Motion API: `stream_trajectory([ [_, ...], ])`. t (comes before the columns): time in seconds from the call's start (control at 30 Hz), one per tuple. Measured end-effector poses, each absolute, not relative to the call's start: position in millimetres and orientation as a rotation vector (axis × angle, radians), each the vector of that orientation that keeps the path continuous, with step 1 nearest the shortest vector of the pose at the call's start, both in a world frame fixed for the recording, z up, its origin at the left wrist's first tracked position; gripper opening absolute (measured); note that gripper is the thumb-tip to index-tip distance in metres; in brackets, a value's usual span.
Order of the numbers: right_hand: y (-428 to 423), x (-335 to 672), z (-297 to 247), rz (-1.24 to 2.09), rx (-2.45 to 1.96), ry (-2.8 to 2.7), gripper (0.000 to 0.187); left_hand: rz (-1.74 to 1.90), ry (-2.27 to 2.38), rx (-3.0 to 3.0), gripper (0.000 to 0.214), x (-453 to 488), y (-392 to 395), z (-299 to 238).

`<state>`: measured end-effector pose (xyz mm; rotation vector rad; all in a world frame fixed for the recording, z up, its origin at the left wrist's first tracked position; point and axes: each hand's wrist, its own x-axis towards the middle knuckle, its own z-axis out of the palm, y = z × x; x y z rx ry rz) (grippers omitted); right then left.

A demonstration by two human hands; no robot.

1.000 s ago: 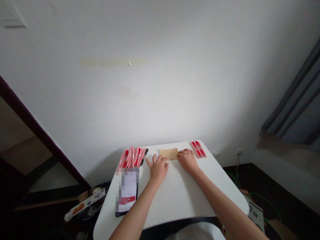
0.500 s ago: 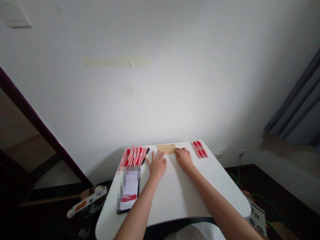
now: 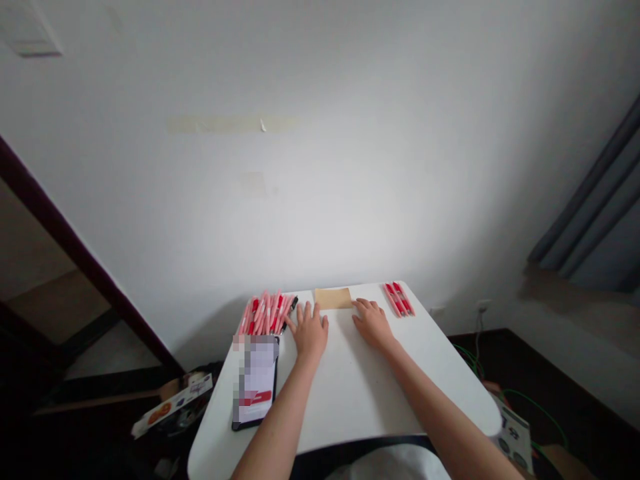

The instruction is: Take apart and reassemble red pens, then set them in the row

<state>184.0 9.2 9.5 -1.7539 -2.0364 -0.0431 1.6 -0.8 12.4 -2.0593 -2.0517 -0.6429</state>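
On the table (image 3: 350,387) lies a plain, tan, oblong sheet (image 3: 333,299), left hand (image 3: 311,332) and right hand (image 3: 373,325) with fingers apart.

"From where we stand, what can you count?"
"Two grips, both bare hands: one left grip (image 3: 310,332) and one right grip (image 3: 373,325). One white counter (image 3: 350,387)."
"And what lies on that?"
"One phone (image 3: 259,379) and one tan card (image 3: 333,299). At the right side, a pen pair (image 3: 392,294), so two in pink and red, as far as I can make out."
"At the left side?"
"One pen heap (image 3: 267,313), many pink and red, overlapping too much for a sure number, with at least one black pen (image 3: 294,305)."
"Beyond?"
"One grey curtain (image 3: 595,220)."
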Motion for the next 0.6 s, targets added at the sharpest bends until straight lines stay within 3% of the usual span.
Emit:
stream_trajectory([
  [0.6,-2.3,188.6,2.9,-0.009,-1.667,-2.012,0.034,-0.592,-2.12,-1.882,0.047,-1.7,-3.8,9.6],
])
